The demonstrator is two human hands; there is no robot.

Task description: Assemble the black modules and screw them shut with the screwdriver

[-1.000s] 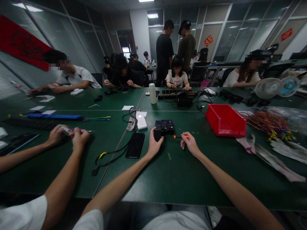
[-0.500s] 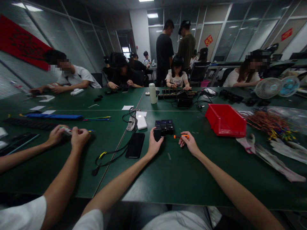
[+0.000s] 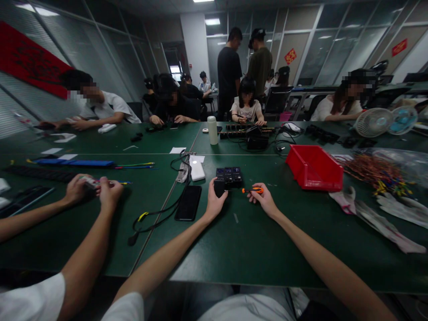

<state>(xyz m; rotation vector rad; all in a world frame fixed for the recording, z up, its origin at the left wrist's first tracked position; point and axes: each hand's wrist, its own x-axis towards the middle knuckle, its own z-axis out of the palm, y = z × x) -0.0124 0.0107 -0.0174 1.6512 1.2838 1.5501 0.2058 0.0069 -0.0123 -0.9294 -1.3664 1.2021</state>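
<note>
Near the middle of the table, my left hand point(image 3: 216, 201) is closed around the left end of a black boxy module point(image 3: 220, 188). Just behind it is a row of black units with bluish faces point(image 3: 228, 173); I cannot tell whether they join the held module. A small screwdriver point(image 3: 257, 190) with an orange and black handle is pinched in the fingers of my right hand point(image 3: 264, 199). Its thin shaft points left at the module's right side. Whether the tip touches is too small to tell.
A black phone point(image 3: 188, 203), cables point(image 3: 163, 209) and a white power bank point(image 3: 197, 168) lie to the left. On the right are a red bin point(image 3: 314, 169), gloves point(image 3: 377, 218) and a wire bundle point(image 3: 374, 171). A co-worker's hands point(image 3: 93, 191) work at far left.
My hands, the module and the screwdriver stay almost in place. The co-worker's hands at the left have shifted slightly.
</note>
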